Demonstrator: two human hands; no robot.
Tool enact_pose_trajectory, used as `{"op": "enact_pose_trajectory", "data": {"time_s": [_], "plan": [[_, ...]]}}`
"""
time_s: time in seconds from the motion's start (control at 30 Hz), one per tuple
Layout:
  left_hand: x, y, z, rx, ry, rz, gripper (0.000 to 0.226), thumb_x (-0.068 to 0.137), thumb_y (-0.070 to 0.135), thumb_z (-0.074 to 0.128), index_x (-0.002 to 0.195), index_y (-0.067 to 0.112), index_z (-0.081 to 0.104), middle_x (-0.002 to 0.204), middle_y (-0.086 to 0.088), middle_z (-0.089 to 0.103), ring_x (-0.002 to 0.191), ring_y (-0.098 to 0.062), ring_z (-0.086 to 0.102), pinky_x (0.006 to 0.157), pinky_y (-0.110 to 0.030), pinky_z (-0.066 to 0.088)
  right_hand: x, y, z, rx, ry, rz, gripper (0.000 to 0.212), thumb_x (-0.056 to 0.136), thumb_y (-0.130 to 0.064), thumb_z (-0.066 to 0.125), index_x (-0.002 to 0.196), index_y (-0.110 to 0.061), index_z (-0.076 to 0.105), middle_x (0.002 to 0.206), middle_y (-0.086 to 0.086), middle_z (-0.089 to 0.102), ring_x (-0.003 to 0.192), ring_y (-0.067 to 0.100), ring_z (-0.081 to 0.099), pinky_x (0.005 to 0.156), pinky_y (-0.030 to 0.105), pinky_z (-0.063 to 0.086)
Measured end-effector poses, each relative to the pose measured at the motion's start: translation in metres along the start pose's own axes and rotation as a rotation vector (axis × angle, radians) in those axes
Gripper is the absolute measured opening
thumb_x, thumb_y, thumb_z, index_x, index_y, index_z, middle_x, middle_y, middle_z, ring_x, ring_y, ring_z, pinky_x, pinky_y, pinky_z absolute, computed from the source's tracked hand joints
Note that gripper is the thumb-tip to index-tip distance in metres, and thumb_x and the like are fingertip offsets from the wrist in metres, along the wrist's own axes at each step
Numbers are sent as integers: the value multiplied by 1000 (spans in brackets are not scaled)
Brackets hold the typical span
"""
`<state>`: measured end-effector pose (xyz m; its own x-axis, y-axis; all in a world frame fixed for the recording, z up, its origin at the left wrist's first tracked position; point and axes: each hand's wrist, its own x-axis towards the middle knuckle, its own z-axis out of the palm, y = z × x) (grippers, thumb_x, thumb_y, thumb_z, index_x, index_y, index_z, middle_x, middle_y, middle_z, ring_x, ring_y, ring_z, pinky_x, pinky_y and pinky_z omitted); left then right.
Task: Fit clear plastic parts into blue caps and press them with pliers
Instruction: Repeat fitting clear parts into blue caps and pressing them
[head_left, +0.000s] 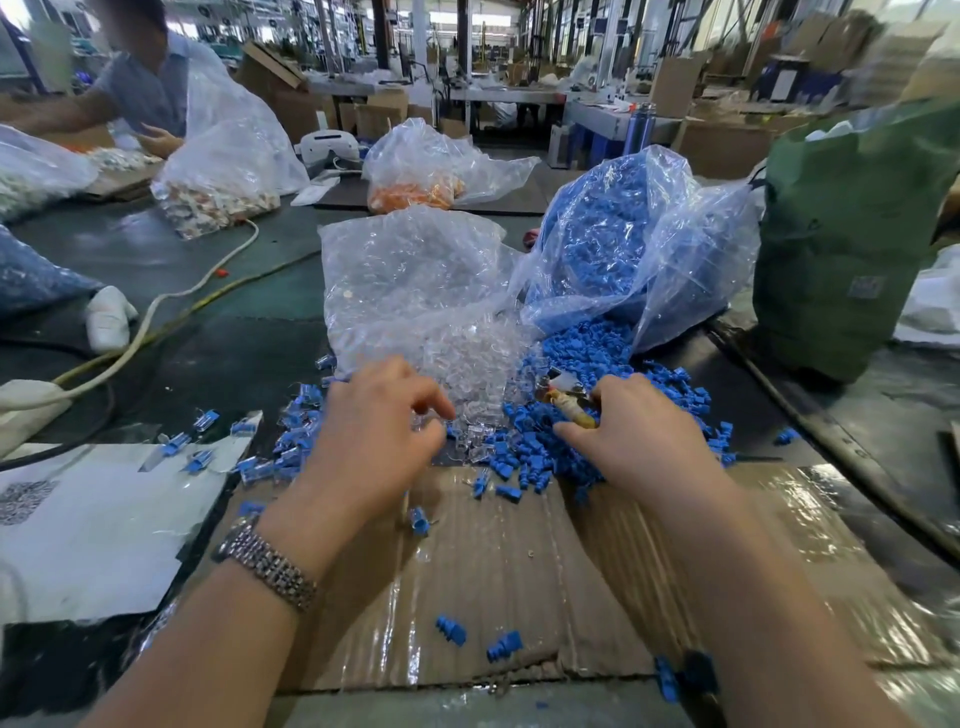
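A clear bag spills clear plastic parts onto the middle of the worktop; touching its right side, a second clear bag pours blue caps into a heap. The left hand, fingers curled, pinches at the clear parts' near edge. The right hand grips the pliers over the blue heap. Loose caps lie on flattened cardboard at the near edge. Farther back, a bag holds orange pieces; a green sack stands at the right edge.
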<state>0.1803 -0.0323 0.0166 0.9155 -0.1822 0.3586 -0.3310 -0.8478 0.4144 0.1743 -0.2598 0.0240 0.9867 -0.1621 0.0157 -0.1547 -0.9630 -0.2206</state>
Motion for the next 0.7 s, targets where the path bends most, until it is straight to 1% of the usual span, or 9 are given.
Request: {"op": "enact_pose_trajectory", "data": {"time_s": [0.07,0.13,0.3,0.43,0.5,0.57,0.6,0.67,0.7], "plan": [[-4,6,11,-15,-107,82,9,92,30,65,95,37,71,92,15,52,95,-7,47,97,-39,39,1,-1,4,-22,-14,6,47,90,-60,61,106,-17,49,110,6,50,103,30,55,82,41,44],[-6,6,21,48,-144,108,12,94,41,61,101,38,70,95,16,52,95,-4,45,104,-38,36,1,-1,6,-37,-33,8,48,90,-61,61,107,-18,49,112,7,51,105,30,55,87,43,47],[-5,6,31,140,-164,102,22,93,55,57,104,39,67,95,19,46,94,-1,38,103,-34,31,1,-5,8,-56,-52,27,52,89,-60,62,113,-16,50,115,8,51,105,29,55,93,48,49],[-6,8,33,116,-153,79,19,91,54,61,95,36,63,94,19,50,93,-1,46,104,-32,33,0,-6,7,-82,-65,33,55,90,-59,63,119,-15,50,122,10,50,113,32,52,97,51,47],[-5,7,31,61,-149,51,14,92,46,64,90,32,64,92,17,57,90,-3,54,103,-32,41,0,-7,8,-90,-75,34,57,90,-60,62,122,-14,50,126,12,50,120,33,49,99,52,45],[-5,7,26,-36,-132,5,8,91,35,65,86,28,65,85,14,62,82,-5,60,88,-33,54,-1,-7,8,-87,-82,38,59,90,-62,61,124,-14,50,131,13,48,125,34,45,102,53,43],[-4,6,23,-95,-118,-25,6,90,30,67,84,28,65,81,13,64,78,-4,61,78,-29,57,-2,-7,7,-70,-74,39,61,90,-63,60,125,-14,50,132,13,47,126,34,43,103,53,42],[-2,6,16,-228,-88,-101,9,86,23,71,80,27,65,75,10,66,70,-4,63,64,-16,55,-4,-8,3,-1,-17,4,61,90,-62,61,128,-16,49,132,11,44,127,32,42,104,53,41],[-1,5,13,-307,-79,-146,10,84,19,72,79,25,66,74,7,68,67,-6,64,61,-15,54,-5,-10,0,55,23,-45,56,90,-59,63,127,-19,51,129,7,46,125,30,44,104,52,42]]}}
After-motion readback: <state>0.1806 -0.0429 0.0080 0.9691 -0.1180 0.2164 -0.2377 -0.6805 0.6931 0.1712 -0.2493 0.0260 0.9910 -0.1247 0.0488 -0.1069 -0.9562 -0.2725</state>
